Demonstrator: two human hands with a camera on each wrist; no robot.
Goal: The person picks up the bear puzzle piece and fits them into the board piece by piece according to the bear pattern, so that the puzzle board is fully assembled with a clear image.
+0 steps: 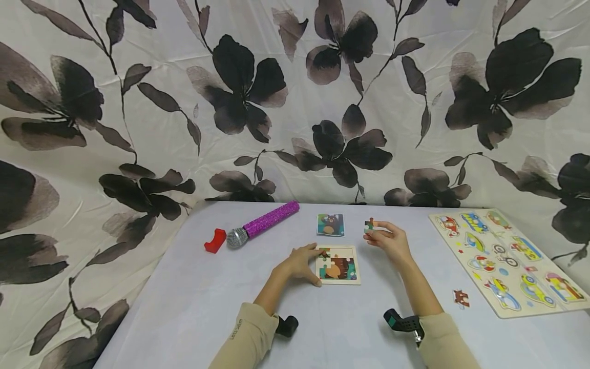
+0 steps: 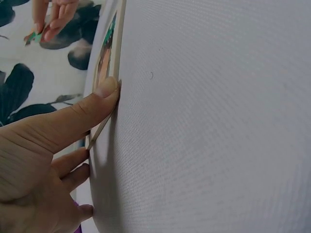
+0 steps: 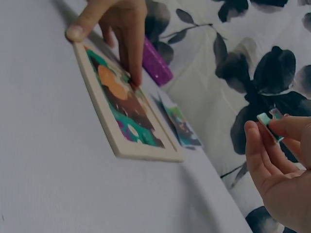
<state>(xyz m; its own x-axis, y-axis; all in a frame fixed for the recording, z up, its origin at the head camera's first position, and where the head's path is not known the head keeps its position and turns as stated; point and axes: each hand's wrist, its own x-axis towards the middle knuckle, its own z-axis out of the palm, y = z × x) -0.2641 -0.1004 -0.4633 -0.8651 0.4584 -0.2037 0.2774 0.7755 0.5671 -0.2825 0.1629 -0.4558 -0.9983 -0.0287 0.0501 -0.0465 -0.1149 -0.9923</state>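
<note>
My left hand (image 1: 299, 264) grips the left side of a small wooden puzzle tray (image 1: 338, 282), thumb at the near corner and fingers at the far side. Part of a brown bear picture fills the tray, and bare wood shows along its far and right parts. Off to the tray's right, raised above the table, my right hand (image 1: 393, 243) pinches a jigsaw piece (image 1: 369, 225) between thumb and fingers. The right wrist view shows the same piece (image 3: 265, 120) edge-on, with green on it. A brown jigsaw piece (image 1: 461, 298) lies loose on the table at the right.
Behind the tray lies a bear picture card (image 1: 330, 225). A purple glitter microphone (image 1: 262, 225) and a red block (image 1: 215, 241) sit at the back left. A large vehicle puzzle board (image 1: 511, 261) covers the right side. Flowered cloth (image 1: 295, 102) hangs behind the table.
</note>
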